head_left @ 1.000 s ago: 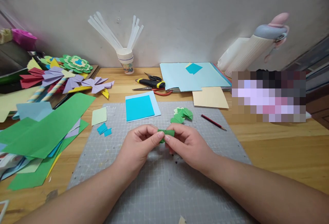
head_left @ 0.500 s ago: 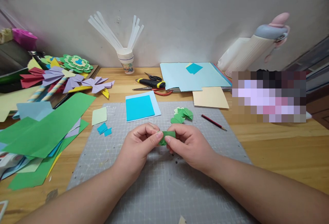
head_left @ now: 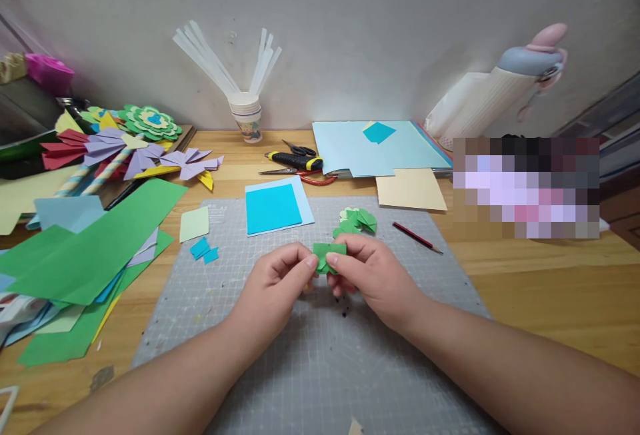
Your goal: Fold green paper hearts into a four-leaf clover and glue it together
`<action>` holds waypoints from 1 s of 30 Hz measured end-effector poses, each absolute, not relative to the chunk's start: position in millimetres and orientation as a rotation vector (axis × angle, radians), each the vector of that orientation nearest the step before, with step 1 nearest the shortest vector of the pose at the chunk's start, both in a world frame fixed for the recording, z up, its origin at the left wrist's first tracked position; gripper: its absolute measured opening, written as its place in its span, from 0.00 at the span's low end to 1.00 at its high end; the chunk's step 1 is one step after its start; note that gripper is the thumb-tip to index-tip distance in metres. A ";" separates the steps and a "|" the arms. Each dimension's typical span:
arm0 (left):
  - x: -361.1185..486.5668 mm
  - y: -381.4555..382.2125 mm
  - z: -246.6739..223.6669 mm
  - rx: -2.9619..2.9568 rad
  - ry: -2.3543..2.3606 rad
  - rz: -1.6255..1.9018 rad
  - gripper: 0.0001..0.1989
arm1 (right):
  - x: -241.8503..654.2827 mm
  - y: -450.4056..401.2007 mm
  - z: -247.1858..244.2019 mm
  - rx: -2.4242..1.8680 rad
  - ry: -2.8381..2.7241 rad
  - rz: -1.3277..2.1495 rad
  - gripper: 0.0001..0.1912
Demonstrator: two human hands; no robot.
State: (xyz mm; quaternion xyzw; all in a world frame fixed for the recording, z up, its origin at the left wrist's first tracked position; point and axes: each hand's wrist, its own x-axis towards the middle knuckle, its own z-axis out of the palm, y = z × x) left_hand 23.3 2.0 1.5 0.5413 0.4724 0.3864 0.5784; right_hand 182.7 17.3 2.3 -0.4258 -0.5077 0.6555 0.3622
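Between my two hands is a small folded piece of green paper (head_left: 329, 250), held up above the grey cutting mat (head_left: 320, 362). My left hand (head_left: 283, 275) pinches its left edge between thumb and fingers. On the other side, my right hand (head_left: 373, 275) grips it, thumb pressed on the front face. Parts of the fingers behind the paper are hidden. Just beyond my right hand lies a small pile of green cut paper pieces (head_left: 356, 220). Blue square sheets (head_left: 273, 210) rest on the mat past my left hand.
A pencil (head_left: 417, 238) lies at the mat's right. Small blue scraps (head_left: 204, 250) and a pale green square (head_left: 194, 224) are on its left. Green sheets (head_left: 100, 248) cover the left table. Scissors (head_left: 300, 148), a yellow-black cutter (head_left: 294, 161) and paper cups (head_left: 246, 115) stand or lie behind.
The folded green paper has turned so more of its front face and top edge show. Both hands have shifted slightly, the left fingers moving nearer the paper's left edge.
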 end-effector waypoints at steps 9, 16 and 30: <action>25.6 -1.7 7.5 1.248 1.003 0.979 0.16 | 181.0 14.6 1.0 -1.082 -1.101 1.874 0.11; 27.3 0.1 8.1 1.171 1.075 0.920 0.17 | 179.7 13.7 -0.1 -1.095 -1.065 1.895 0.12; 26.4 2.3 9.2 1.144 1.026 0.889 0.17 | 182.3 14.7 -5.7 -1.100 -1.243 1.801 0.11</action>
